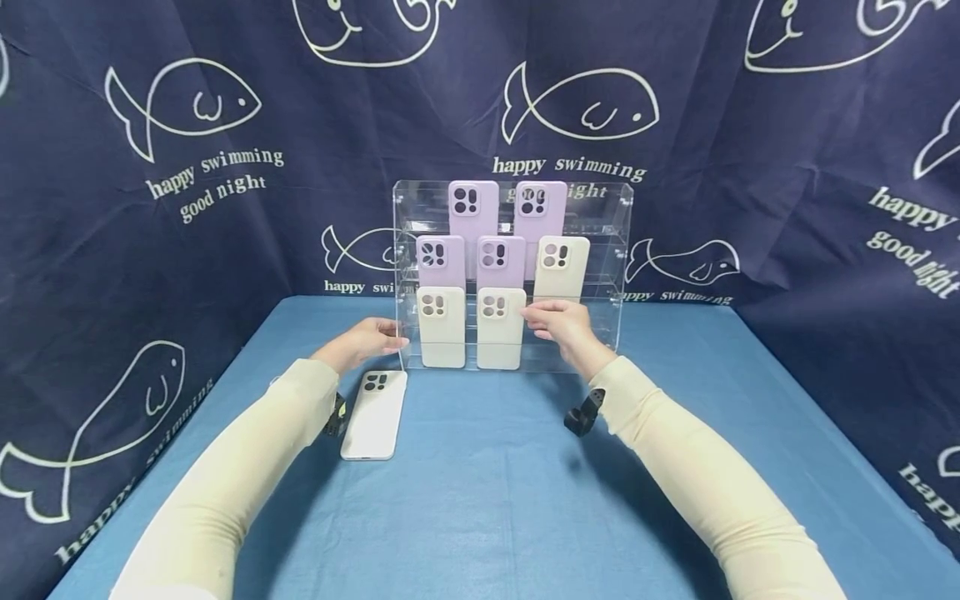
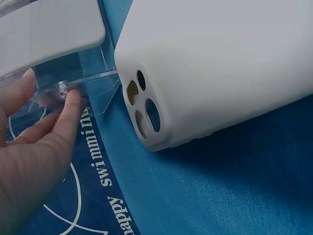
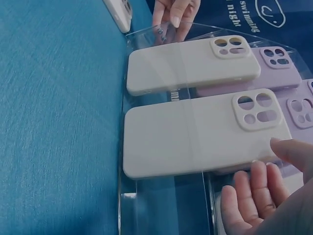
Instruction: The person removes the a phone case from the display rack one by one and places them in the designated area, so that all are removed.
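A clear acrylic display rack (image 1: 570,358) stands upright on the table and holds phone cases in stepped rows. My left hand (image 1: 363,342) grips the rack's left side panel, thumb and fingers on either side of it. At the front row's middle, my right hand (image 1: 566,329) pinches the right edge of a white phone case (image 1: 500,337) near its camera cutout. Left of that case is another white phone case (image 1: 442,337). One more white phone case (image 1: 375,421) lies flat on the table beside the left wrist, its camera end toward the rack.
Purple phone cases (image 1: 474,204) stand in the top row. The middle row has two purple cases (image 1: 441,262) and one white case (image 1: 562,262) at its right. A blue cloth (image 1: 487,500) covers the table, and a dark fish-print curtain (image 1: 465,108) hangs behind.
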A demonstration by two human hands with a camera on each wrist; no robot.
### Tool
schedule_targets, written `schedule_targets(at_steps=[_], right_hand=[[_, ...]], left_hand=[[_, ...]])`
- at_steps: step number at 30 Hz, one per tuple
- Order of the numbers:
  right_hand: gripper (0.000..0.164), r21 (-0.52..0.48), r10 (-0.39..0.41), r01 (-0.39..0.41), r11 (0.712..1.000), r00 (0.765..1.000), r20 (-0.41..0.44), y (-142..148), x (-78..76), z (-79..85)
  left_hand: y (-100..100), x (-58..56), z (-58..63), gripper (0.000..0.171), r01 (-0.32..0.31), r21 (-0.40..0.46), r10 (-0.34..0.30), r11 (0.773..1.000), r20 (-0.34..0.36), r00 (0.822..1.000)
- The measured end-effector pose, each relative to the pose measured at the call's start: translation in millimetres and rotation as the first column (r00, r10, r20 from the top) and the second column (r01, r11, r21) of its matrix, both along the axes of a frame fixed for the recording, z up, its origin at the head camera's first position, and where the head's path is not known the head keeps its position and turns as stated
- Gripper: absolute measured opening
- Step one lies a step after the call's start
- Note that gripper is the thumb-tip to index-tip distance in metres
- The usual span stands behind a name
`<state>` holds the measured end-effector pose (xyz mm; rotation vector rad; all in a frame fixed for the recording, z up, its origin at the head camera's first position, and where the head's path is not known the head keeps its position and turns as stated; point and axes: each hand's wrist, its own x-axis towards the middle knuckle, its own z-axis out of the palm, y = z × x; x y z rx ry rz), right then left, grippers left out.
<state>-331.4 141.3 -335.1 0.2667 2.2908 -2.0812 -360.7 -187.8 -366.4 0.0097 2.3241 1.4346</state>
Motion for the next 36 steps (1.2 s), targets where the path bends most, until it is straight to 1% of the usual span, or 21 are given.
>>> schedule_targets(at_steps=[3,8,13,19,25,30,33,36], right_hand=[[0.042,0.007,-0.002,0.001,1.000,1.000,0.028,2,-2.0,-3.2],[0.047,0.047,0.038,-0.041,0.998,0.997,0.068,2,-3.0,-5.3],[0.046,0.032,0.053,-0.056,0.998,0.995,0.085,-1,-6.4,-9.3],[0.044,0.091,0.072,-0.079,0.993,0.995,0.072,-4,-10.2,-12.1],[0.042,0.146,0.067,-0.076,0.986,0.996,0.061,-6,-11.7,-13.6],[0.042,0.152,0.090,-0.095,0.984,0.995,0.042,-8,-12.5,-16.1],[0.042,0.151,0.106,-0.108,0.983,0.994,0.023,-8,-12.9,-19.2],[0.040,0.147,0.110,-0.110,0.983,0.994,0.007,-7,-13.5,-21.9]], left_hand=[[1,-0.8,-0.5,0.069,0.004,0.001,-0.004,1.000,0.001,1.000],[1,-1.9,-2.9,0.070,-0.006,0.011,0.006,1.000,0.007,1.000],[-2,-2.3,-3.0,0.071,-0.014,0.029,0.014,0.999,0.017,1.000],[-3,-3.1,-1.0,0.070,-0.032,0.001,0.032,0.999,0.024,0.999],[-2,-1.9,0.0,0.070,-0.029,-0.007,0.029,1.000,0.023,0.999],[-2,-1.3,-0.8,0.070,-0.029,0.002,0.029,1.000,0.020,0.999],[-1,-1.6,-2.0,0.069,-0.028,0.032,0.028,0.999,0.021,0.999],[-1,-1.7,-2.6,0.069,-0.029,0.030,0.028,0.999,0.021,0.999]])
